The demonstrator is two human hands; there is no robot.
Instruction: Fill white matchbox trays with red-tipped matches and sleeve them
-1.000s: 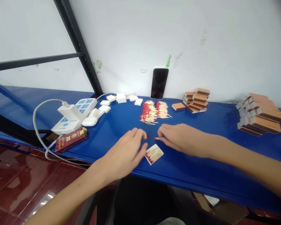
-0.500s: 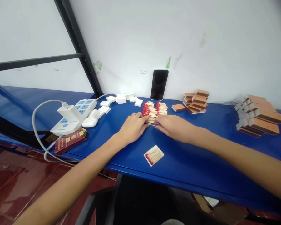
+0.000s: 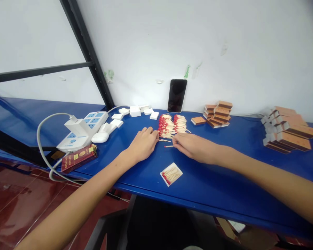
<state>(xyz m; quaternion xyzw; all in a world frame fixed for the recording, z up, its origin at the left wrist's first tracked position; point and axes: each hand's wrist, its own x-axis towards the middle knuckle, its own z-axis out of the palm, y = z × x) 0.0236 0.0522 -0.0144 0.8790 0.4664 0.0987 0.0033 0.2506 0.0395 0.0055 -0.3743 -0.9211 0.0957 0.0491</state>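
A pile of red-tipped matches (image 3: 172, 125) lies on the blue table (image 3: 224, 166) below a phone. My left hand (image 3: 143, 143) rests at the pile's left edge, fingers curled down onto the matches. My right hand (image 3: 190, 146) is just below the pile, its fingertips pinched on a single match (image 3: 168, 146) that lies apart from the rest. A small open white tray (image 3: 171, 174) with several matches in it sits near the table's front edge, between my forearms.
A black phone (image 3: 176, 95) leans on the wall. Stacks of brown matchboxes (image 3: 217, 113) and more matchboxes (image 3: 287, 130) stand to the right. White empty trays (image 3: 135, 111), a power strip (image 3: 83, 126), a white mouse (image 3: 100, 136) and a red pack (image 3: 78, 157) lie left.
Both hands left the small tray and went up to the match pile. The right hand has now drawn one match down out of the pile.
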